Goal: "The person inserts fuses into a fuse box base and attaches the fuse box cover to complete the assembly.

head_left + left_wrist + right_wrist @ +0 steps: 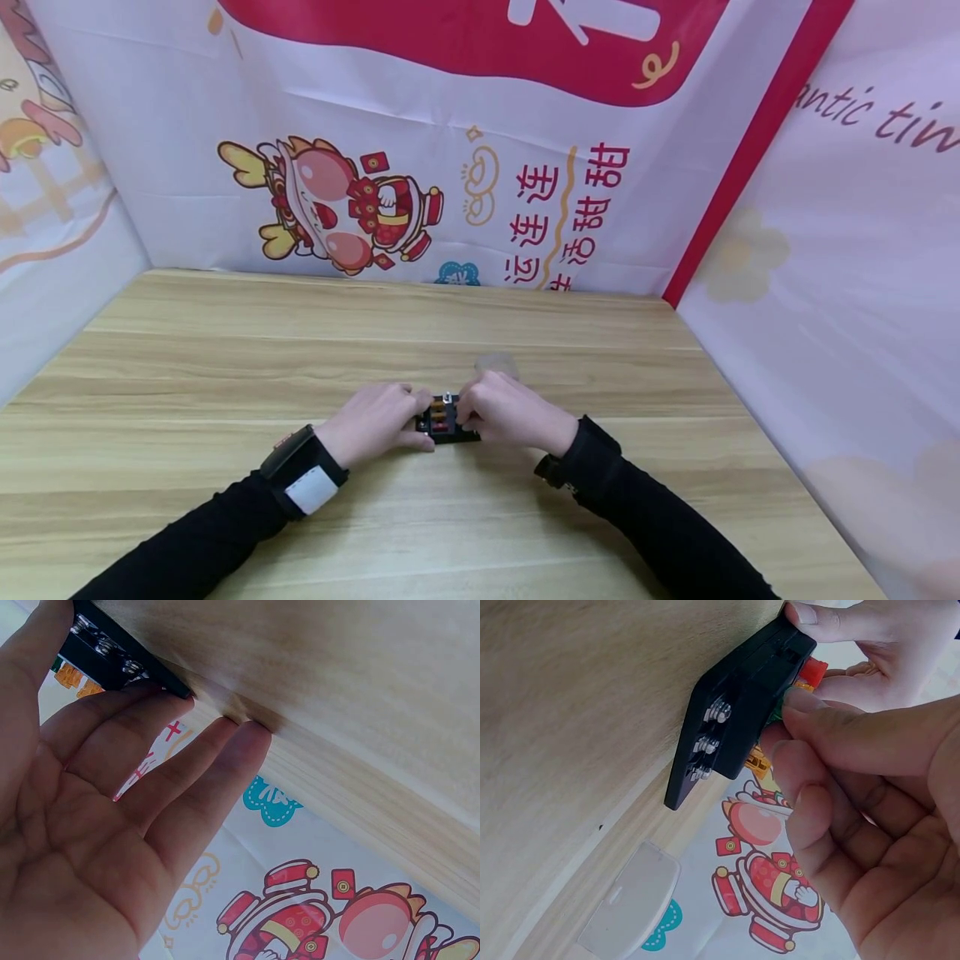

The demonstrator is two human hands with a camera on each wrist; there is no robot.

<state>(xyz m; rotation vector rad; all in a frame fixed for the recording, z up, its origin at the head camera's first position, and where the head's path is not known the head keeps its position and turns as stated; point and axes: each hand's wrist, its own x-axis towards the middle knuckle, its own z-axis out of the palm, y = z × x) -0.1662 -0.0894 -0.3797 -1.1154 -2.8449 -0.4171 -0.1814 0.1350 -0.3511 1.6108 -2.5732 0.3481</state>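
A black fuse box (444, 429) with screw terminals along its side lies on the table between the two hands. My left hand (378, 421) grips its left end, thumb on the near side and fingers on the far side. In the right wrist view, my right hand (855, 795) pinches a green blade fuse (775, 714) between thumb and index finger at the top of the box. The fingertips hide most of that fuse, and how deep it sits I cannot tell. Orange fuses (758, 762) and a red fuse (814, 671) stand in the box beside it.
A clear plastic cover (497, 363) lies on the wooden table (225, 350) just beyond my right hand. Printed cloth walls (420, 108) rise at the table's back and both sides.
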